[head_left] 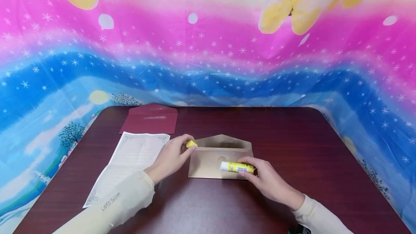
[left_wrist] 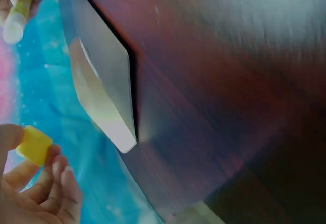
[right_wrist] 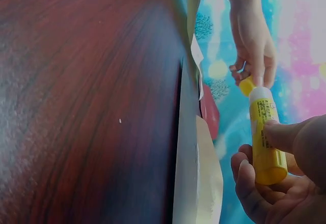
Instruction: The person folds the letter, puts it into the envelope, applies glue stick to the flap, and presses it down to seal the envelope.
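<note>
My left hand [head_left: 173,156] pinches a small yellow cap [head_left: 191,143] between thumb and fingers, over the left side of the gold envelope [head_left: 204,167]. In my right hand [head_left: 269,180] is a glue stick [head_left: 237,167] with a yellow label, held sideways by thumb and fingers above the envelope's right part. Its white end points left and is uncapped. The envelope lies on the table with its pointed flap open toward the back. In the right wrist view the glue stick [right_wrist: 266,137] is gripped near its yellow base, and the cap [right_wrist: 246,85] appears beyond its white end.
A sheet of lined paper with an ornate border [head_left: 133,154] lies on the left, partly under the left forearm. Behind it a dark red envelope [head_left: 149,120] rests with its flap open. The brown table [head_left: 308,147] ends at a colourful cloth backdrop [head_left: 208,53].
</note>
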Available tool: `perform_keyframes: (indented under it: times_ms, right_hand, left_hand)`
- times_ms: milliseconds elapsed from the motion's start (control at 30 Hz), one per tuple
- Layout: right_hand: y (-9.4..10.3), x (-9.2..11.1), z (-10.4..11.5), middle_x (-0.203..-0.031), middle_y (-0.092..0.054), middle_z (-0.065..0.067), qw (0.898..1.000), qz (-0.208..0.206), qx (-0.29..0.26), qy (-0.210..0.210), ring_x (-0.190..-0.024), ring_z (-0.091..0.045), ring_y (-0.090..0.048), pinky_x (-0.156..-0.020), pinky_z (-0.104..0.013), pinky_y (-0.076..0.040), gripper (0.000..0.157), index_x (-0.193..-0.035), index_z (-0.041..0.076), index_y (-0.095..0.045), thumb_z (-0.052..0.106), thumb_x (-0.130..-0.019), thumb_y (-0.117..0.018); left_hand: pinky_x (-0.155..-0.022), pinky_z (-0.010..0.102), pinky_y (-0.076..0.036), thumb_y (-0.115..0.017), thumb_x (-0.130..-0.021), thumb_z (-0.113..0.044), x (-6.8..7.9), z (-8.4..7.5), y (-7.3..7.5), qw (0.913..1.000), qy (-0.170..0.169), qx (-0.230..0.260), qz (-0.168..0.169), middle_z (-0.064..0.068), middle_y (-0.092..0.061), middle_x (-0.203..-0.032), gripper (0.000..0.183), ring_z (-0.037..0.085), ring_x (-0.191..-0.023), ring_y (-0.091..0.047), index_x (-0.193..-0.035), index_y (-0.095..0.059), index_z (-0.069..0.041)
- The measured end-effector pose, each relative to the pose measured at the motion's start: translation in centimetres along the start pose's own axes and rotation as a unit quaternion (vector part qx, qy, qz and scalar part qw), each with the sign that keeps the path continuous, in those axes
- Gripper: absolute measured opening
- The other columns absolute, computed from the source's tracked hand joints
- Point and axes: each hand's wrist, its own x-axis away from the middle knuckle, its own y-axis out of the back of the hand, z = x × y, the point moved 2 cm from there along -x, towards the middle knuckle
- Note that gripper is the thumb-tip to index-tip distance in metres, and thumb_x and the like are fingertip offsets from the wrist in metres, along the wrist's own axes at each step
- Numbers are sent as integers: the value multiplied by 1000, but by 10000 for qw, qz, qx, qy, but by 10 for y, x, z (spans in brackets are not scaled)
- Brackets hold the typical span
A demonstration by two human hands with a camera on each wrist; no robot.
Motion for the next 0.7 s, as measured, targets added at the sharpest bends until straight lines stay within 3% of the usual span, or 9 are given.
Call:
perform_keyframes:
  times_ms: [233,367,700]
  right_hand:
    - [0,-2,-1,-96,-66,6,9998,-2,-112,-154,-79,-2,-53,-70,-20,-46,21,-115,18,-69,18,-94,-71]
    - [0,-1,-1,-96,-66,6,9998,33,-117,-185,-81,-3,-53,-70,-22,-47,19,-115,19,-68,23,-96,-70]
    - [1,1,0,-98,-66,6,9998,7,-121,-148,-84,-3,-55,-74,-23,-48,19,-114,19,-68,22,-96,-70]
  left_hand:
    - [-72,36,-53,-77,-89,-21,-15,15,-2,9953,147,-932,216,1,-71,-94,20,16,-79,-61,-105,-67,-14]
    - [-73,41,-54,-79,-88,-20,-23,22,-4,9894,296,-1394,267,4,-71,-93,21,20,-82,-63,-103,-68,-12]
    - [-67,39,-52,-79,-85,-16,-30,38,-11,9773,688,-1910,604,5,-72,-89,19,21,-77,-62,-101,-71,-10]
